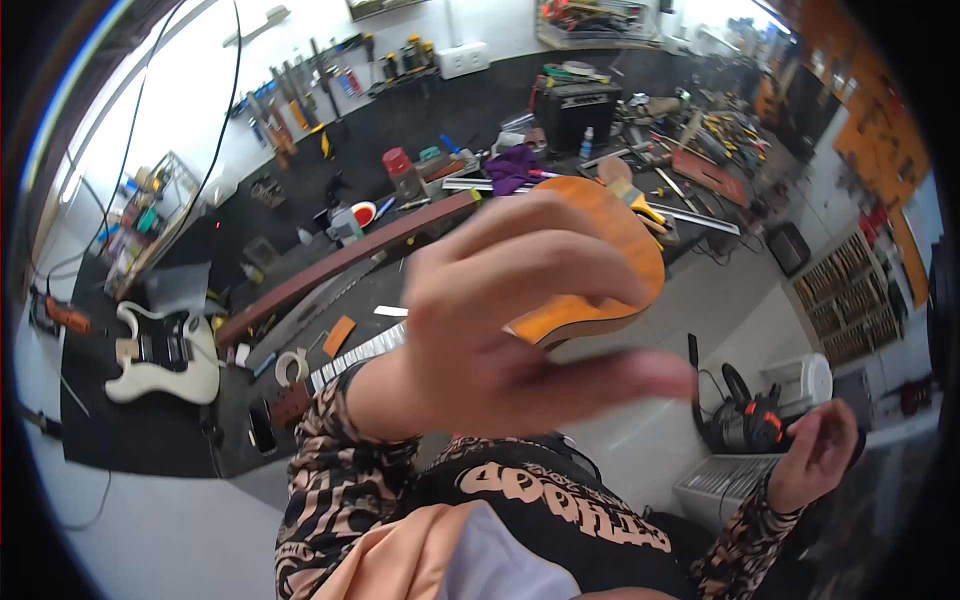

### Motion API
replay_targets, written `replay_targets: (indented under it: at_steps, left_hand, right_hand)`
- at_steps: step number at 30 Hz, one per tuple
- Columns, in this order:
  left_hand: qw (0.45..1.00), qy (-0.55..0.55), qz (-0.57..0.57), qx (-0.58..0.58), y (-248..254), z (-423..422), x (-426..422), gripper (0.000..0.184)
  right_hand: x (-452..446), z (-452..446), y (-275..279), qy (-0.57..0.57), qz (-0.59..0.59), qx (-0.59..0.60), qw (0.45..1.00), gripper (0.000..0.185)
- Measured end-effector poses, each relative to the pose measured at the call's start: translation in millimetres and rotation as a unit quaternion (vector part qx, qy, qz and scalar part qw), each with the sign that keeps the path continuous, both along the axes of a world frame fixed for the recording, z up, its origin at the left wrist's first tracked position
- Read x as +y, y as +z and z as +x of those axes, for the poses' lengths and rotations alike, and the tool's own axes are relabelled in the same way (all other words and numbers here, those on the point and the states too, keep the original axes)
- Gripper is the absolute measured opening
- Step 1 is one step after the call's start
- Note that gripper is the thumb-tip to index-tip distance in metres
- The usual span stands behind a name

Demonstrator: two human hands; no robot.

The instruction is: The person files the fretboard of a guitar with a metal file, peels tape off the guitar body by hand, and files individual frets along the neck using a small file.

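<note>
Blurred left hand [480, 320], fingers and thumb apart like those of the right hand [812, 462], hangs before the guitar [628, 235], probably light, rigid, easily scratched, best held by its neck [362, 357] left of those fingers.

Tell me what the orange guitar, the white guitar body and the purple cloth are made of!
Orange guitar: probably wood with a varnished finish, from its smooth amber sheen. White guitar body: perhaps painted wood, but the solid white coat hides what's underneath. Purple cloth: soft-looking fabric, matte, because it bunches into folds.
</note>
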State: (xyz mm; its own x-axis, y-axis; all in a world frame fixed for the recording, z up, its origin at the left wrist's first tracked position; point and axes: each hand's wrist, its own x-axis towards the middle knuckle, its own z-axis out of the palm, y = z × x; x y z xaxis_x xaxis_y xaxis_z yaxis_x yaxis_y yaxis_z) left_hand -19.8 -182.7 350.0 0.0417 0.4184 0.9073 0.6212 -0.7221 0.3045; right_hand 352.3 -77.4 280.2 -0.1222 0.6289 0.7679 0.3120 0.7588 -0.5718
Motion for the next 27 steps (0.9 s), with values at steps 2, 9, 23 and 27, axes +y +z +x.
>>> replay_targets:
  at_steps: [2,9,23,27]
  left_hand:
    - [0.998,-0.057,0.016,-0.034,11,16,28,0.059]
    - [0.970,-0.237,0.011,-0.058,13,26,126,0.059]
    - [0.922,-0.384,0.028,-0.046,9,100,365,0.060]
    - [0.925,-0.376,0.011,-0.053,13,140,430,0.062]
  right_hand:
    - [21,15,-30,-0.003,-0.044,-0.021,0.999,0.039]
    - [80,36,-58,-0.100,-0.137,-0.001,0.986,0.040]
    - [167,141,-70,-0.283,-0.171,0.041,0.943,0.042]
    - [227,176,-79,-0.295,-0.183,0.043,0.937,0.042]
